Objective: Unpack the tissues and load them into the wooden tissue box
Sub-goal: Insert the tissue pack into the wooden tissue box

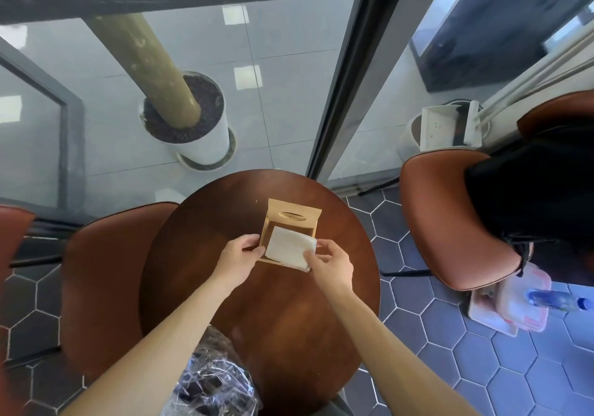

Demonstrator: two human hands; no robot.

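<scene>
Head view: a round, dark, glossy wooden worktop (289,303) is seen from above.
Wooden tissue box (287,222): pale wood, square, lid slid back with an oval slot; it is set near the worktop's middle.
Tissues (289,248): a white, soft, folded stack is laid partly inside the box, its near edge over the rim.
Left hand (239,259): grip curled on the box's left wall.
Right hand (331,266): grip pinched on the stack's right corner.
Plastic wrap (215,380): clear, crinkled, at the near edge.
</scene>
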